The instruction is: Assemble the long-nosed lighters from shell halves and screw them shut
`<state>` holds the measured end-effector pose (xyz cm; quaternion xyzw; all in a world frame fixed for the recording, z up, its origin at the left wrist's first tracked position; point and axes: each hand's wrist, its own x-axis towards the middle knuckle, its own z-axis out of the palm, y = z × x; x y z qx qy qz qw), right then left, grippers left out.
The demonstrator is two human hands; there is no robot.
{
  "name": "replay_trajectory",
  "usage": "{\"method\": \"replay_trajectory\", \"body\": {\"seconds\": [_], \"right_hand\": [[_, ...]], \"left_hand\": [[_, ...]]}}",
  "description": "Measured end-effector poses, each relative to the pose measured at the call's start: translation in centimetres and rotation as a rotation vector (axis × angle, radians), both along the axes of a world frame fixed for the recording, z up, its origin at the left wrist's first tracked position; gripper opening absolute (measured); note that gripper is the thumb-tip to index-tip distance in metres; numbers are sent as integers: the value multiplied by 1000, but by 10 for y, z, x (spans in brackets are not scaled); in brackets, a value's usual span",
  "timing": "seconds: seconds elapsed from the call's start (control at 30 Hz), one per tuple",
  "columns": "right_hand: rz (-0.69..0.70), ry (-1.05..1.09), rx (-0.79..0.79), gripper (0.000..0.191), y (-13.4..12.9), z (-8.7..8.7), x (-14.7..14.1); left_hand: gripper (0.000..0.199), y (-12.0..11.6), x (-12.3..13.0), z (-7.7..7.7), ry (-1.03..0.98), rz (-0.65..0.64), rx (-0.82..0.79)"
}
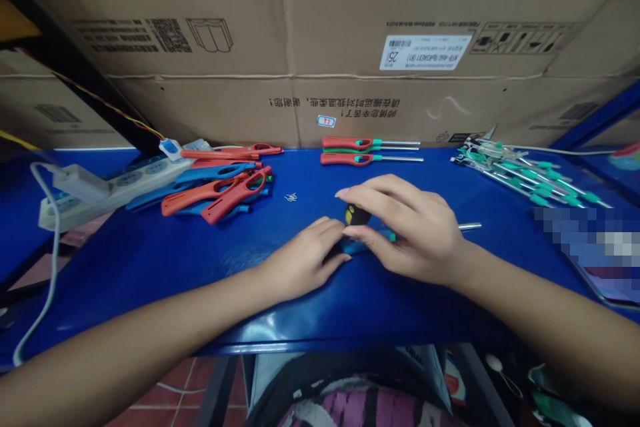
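Observation:
My right hand (415, 227) grips a short black and yellow screwdriver (356, 215) between thumb and fingers, its handle upright. The screwdriver's tip is hidden. Below it a blue long-necked lighter (354, 247) lies on the table, its metal tube showing beyond my right hand. My left hand (307, 257) is closed around the lighter's handle end and presses it to the tabletop. A few tiny screws (291, 197) lie loose just behind my left hand.
Red, orange and blue lighter casings (215, 190) are heaped at left beside a white power strip (135, 177). Finished-looking red lighters (350, 159) lie at the back. Metal tubes with green parts (530, 177) are piled at right, near a tablet-like object (610, 280). A cardboard box (240, 107) stands behind.

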<state>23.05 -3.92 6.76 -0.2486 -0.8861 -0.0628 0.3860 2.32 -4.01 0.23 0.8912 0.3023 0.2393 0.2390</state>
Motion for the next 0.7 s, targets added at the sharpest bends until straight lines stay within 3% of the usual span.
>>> {"method": "replay_trajectory", "body": {"seconds": [0.17,0.23,0.3,0.43,0.6,0.7], "right_hand": [[-16,367,-224,38,14,3,21],[-87,454,-199,41,25,5,40],[-203,410,-93,41,37,7,65],[-406,70,105,25,57,0,110],[-531,49,133,19,71,-15,140],[-586,44,128,18,74,-17,150]], "left_hand": [[22,-2,-3,10,67,17,-45],[26,-3,-5,15,112,29,-39],[31,-4,-4,20,160,43,-24],[37,-2,9,25,246,80,47],[30,4,36,27,450,106,131],[22,15,42,29,461,121,140]]}}
